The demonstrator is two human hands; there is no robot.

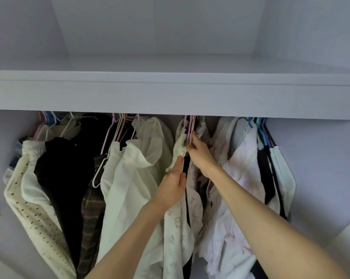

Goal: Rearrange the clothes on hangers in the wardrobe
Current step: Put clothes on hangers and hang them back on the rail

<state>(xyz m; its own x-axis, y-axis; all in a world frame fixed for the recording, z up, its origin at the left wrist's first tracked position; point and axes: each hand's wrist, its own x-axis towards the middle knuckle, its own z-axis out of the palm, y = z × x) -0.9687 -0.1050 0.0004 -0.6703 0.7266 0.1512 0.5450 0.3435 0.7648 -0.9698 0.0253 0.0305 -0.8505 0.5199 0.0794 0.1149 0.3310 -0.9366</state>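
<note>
**Hands meet at the centre hangers**

The clothes (129, 178) hang in a row under the shelf (170, 95), filling the lower frame. At centre, the left hand (173, 186) lies open and flat against a lace top (180, 150). Just right and higher, the right hand (199, 152) pinches the pink hangers (190, 127), which hang straight up from it, nearer this hand.

Soft cloth under a smooth matt shelf (170, 93)

Thin, smooth coated hangers (191, 127) carry a lacy cream top (180, 146), a sheer cream blouse (129, 178), a dotted knit (35, 214), a plaid woven skirt (91, 208) and matt black cloth (65, 168).
</note>
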